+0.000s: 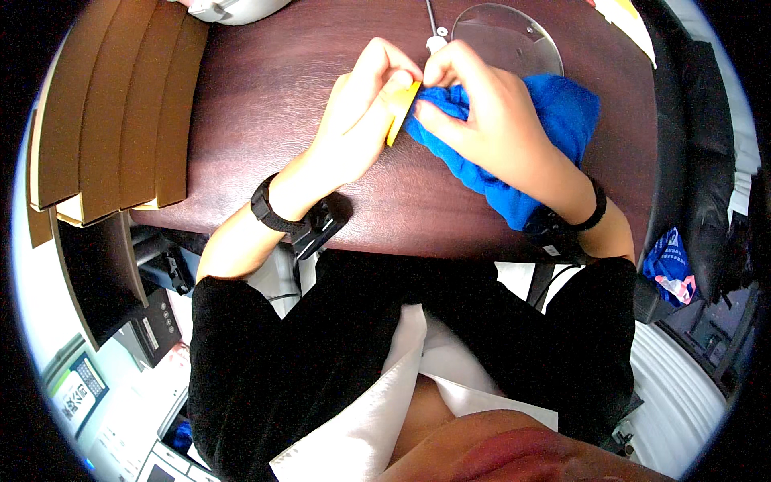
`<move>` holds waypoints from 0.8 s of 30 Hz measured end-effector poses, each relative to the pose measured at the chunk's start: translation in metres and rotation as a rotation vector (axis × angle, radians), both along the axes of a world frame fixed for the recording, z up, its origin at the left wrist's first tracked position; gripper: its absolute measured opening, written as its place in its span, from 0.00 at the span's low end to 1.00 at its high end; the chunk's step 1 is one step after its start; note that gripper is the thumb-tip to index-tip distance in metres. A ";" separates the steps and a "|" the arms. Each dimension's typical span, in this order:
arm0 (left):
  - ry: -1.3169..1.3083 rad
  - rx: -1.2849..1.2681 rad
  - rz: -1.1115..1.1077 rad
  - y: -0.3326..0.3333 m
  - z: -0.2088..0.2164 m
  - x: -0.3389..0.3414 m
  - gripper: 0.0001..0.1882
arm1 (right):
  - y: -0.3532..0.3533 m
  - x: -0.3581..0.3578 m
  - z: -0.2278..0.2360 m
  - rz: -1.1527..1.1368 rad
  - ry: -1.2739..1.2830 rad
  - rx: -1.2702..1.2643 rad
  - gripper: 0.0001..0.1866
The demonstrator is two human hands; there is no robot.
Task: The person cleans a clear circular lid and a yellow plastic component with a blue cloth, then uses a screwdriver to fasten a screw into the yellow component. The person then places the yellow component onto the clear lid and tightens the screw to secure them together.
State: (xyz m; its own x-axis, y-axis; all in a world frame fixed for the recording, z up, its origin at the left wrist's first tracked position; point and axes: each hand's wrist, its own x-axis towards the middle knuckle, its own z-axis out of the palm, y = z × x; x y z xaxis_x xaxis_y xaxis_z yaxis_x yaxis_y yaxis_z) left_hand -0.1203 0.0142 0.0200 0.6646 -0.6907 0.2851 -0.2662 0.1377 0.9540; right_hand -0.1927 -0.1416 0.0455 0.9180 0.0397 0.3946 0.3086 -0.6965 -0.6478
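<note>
My left hand (365, 108) is closed on a thin, flat yellow piece (400, 120), whose exact kind I cannot make out. It is tilted, its lower end sticking out below my fingers. Right beside it, my right hand (486, 100) is closed on the near edge of a bunched blue cloth (574, 108). The fingertips of both hands almost meet at the top of the yellow piece. Most of the cloth spreads under and behind my right wrist, partly covered by it. Each wrist wears a black strap with a small black device.
A clear round disc (514, 48) lies behind the cloth on the dark reddish-brown table (265, 96), next to a thin grey rod (432, 14). A white object (237, 8) stands at the far left edge. Brown folders (120, 104) line the left side; a black seat (699, 161) is at right.
</note>
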 end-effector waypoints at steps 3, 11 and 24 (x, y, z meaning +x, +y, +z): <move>-0.082 0.029 -0.037 0.002 0.003 -0.002 0.09 | -0.003 0.001 -0.001 0.006 0.089 0.159 0.14; 0.004 0.026 -0.080 -0.001 -0.001 -0.006 0.08 | -0.002 0.000 -0.007 0.062 0.135 0.132 0.14; 0.425 -0.077 -0.203 -0.004 0.000 0.010 0.15 | -0.064 0.034 -0.007 -0.175 0.287 0.009 0.18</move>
